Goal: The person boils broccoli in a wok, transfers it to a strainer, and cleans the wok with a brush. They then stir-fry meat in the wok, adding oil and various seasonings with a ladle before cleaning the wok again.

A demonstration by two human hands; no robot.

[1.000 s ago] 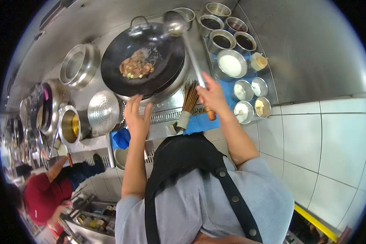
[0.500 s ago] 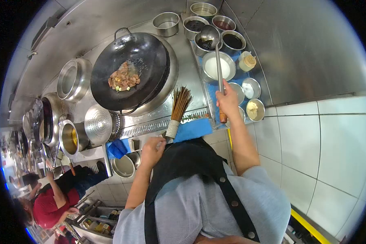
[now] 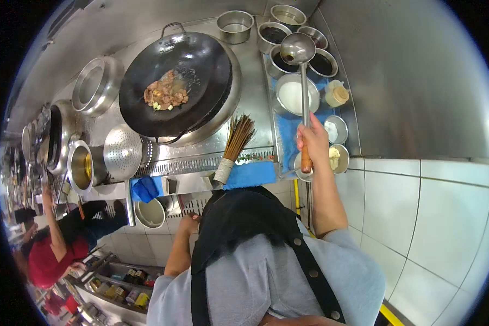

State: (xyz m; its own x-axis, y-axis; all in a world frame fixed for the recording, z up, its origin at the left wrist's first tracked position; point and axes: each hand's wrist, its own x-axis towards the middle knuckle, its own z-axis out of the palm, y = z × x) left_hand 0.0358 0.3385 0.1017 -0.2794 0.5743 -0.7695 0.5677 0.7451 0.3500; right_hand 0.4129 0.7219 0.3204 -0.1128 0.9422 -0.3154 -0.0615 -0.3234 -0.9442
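Note:
My right hand (image 3: pixel 313 136) is closed round the handle of a ladle (image 3: pixel 304 89). The ladle's metal bowl is over the seasoning pots at the back right, with a little dark liquid in it. Below the counter's front edge, beside my black apron (image 3: pixel 244 217), is my left hand (image 3: pixel 189 223); its fingers are mostly hidden. A black wok (image 3: pixel 201 60) sits on the burner, with sliced meat (image 3: pixel 166 93) and a few pale green pieces in it. A bamboo wok brush (image 3: pixel 237 144) lies at the counter edge on a blue cloth (image 3: pixel 252 175).
A white-filled pot (image 3: pixel 294 95), a squeeze bottle (image 3: pixel 337 94) and several sauce pots stand right. Left are a perforated strainer (image 3: pixel 122 152), a pot of yellow liquid (image 3: pixel 81 165) and stacked bowls (image 3: pixel 95 87). A person in red (image 3: pixel 46 261) works at far left.
My left hand has moved down and left, away from the brush handle. The ladle's bowl has shifted slightly right across the sauce pots and its tilt has changed. The view has shifted a little.

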